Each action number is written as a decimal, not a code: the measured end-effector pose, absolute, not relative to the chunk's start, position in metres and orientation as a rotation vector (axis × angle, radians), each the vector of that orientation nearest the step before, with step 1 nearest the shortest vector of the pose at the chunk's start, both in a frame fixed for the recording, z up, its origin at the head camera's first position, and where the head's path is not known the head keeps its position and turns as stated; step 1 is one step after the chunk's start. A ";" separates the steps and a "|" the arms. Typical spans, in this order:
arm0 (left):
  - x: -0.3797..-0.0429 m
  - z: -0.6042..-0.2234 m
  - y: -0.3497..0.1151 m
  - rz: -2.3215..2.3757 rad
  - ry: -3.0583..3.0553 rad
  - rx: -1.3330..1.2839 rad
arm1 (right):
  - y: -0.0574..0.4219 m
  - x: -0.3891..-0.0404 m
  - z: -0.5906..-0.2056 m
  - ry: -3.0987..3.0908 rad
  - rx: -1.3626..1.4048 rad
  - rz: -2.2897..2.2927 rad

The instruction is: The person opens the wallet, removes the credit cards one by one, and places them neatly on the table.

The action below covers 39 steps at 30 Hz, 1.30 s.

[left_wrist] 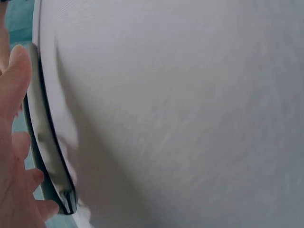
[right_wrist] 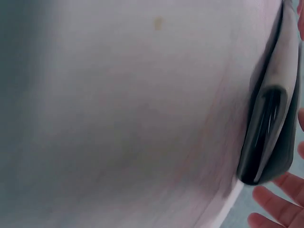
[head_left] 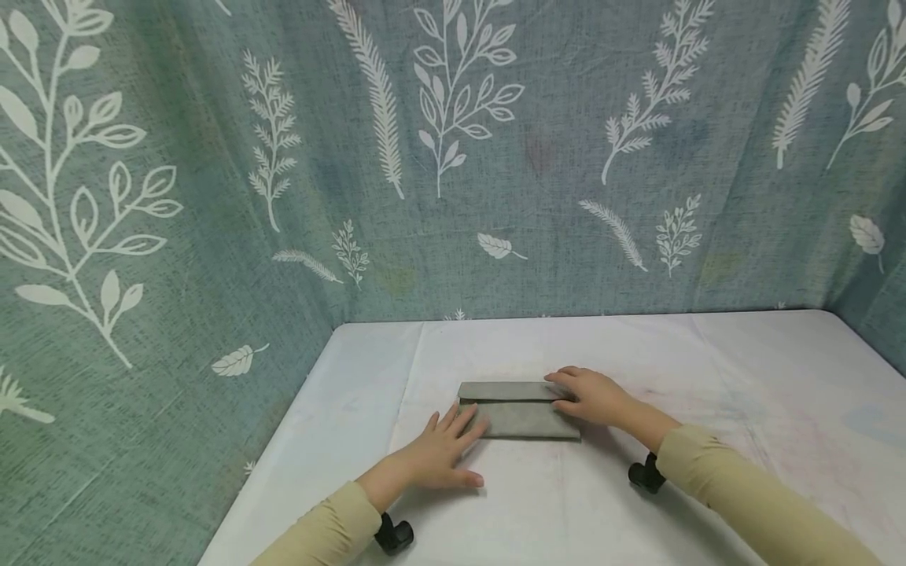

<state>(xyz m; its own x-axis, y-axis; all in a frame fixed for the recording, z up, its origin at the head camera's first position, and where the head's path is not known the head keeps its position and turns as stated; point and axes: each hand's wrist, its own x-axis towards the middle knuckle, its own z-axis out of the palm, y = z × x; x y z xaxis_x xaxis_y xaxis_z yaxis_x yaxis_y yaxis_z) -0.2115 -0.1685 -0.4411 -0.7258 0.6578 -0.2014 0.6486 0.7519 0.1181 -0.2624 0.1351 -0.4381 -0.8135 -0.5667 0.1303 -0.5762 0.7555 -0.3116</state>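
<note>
A flat grey-green piece (head_left: 527, 420), leather-like and folded over in layers, lies across the white table in the head view. Its narrower back strip (head_left: 499, 391) shows behind a dark gap. Over its left end my left hand (head_left: 440, 456) spreads its fingers, with the thumb apart toward me. At the right end my right hand (head_left: 594, 397) rests its fingertips on the piece, fingers loosely extended. Both wrist views look at the folded piece (left_wrist: 45, 123) edge-on. From the right wrist, its rolled end fold (right_wrist: 273, 109) shows a dark inside, with fingers (right_wrist: 280, 204) beside it.
The white cloth-covered table (head_left: 800, 393) shows faint pinkish stains and creases. A green-grey leaf-patterned curtain (head_left: 566, 157) hangs behind it and along the left side. Black wrist-camera mounts (head_left: 646, 474) sit under both sleeves.
</note>
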 end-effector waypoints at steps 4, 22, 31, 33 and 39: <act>-0.209 -0.444 -0.166 0.038 2.696 1.037 | 0.124 -0.266 -0.439 -2.918 0.962 0.548; -0.208 -0.443 -0.162 -0.002 2.687 1.001 | 0.080 -0.277 -0.440 -2.884 1.012 0.384; -0.208 -0.441 -0.161 -0.045 2.681 1.013 | 0.071 -0.276 -0.441 -2.824 1.023 0.335; -0.209 -0.440 -0.161 -0.054 2.679 1.012 | 0.070 -0.277 -0.442 -2.819 1.025 0.303; -0.210 -0.436 -0.159 -0.059 2.662 0.992 | 0.064 -0.281 -0.442 -2.799 1.047 0.201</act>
